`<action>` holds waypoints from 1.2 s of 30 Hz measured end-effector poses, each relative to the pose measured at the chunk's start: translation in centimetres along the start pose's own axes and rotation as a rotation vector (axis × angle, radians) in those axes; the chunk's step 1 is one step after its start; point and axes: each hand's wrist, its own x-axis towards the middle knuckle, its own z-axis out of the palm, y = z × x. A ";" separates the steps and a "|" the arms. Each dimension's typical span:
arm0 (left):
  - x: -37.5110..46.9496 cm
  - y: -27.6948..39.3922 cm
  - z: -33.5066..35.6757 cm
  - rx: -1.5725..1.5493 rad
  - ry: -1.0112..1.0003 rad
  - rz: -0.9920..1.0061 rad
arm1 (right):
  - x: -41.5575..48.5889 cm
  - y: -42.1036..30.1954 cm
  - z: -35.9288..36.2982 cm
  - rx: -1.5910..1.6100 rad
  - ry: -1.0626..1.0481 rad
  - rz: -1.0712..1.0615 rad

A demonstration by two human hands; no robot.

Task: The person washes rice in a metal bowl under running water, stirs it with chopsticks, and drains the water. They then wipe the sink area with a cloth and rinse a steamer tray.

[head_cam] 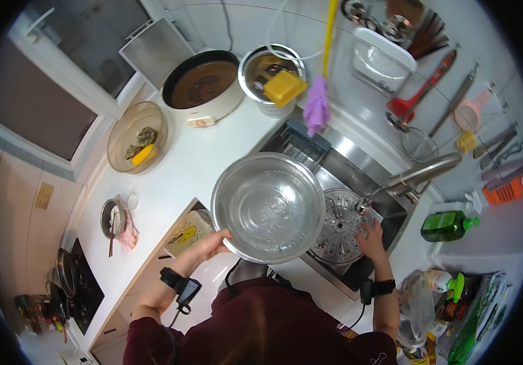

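A wide stainless steel basin (268,207) is in front of me, tilted slightly, with a wet, shiny inside. My left hand (213,245) grips its near left rim. To the right, a round perforated metal steamer plate (336,228) lies in the sink (387,214), partly covered by the basin. My right hand (372,242) reaches the plate's right edge, fingers spread around the rim; whether they clasp it is unclear. Water splashes near those fingertips, below the metal faucet (414,175).
An electric pan with brown liquid (204,84), a glass bowl (120,148) and a small pot (107,219) stand on the counter. A yellow container (284,88) rests on a steel bowl (247,75). A green soap bottle (444,226) is right of the sink.
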 end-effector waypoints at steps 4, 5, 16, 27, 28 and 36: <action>-3.5 5.0 -5.9 -0.097 0.091 0.009 | -0.6 -6.1 2.5 0.082 -0.068 -0.082; -4.3 6.3 -7.4 -0.183 0.097 -0.010 | -0.1 -7.5 3.0 0.088 -0.078 -0.075; -3.8 23.2 -22.3 -0.328 0.205 0.368 | 7.7 -20.5 7.0 0.095 -0.092 -0.295; 7.4 35.9 -29.9 -0.246 0.320 0.589 | 15.5 -26.8 7.5 0.107 -0.081 -0.306; 8.2 36.5 -30.0 -0.240 0.321 0.603 | 16.1 -26.9 7.6 0.125 -0.068 -0.314; 11.0 38.9 -29.0 -0.005 0.411 0.618 | 18.8 -26.7 8.2 0.130 -0.022 -0.380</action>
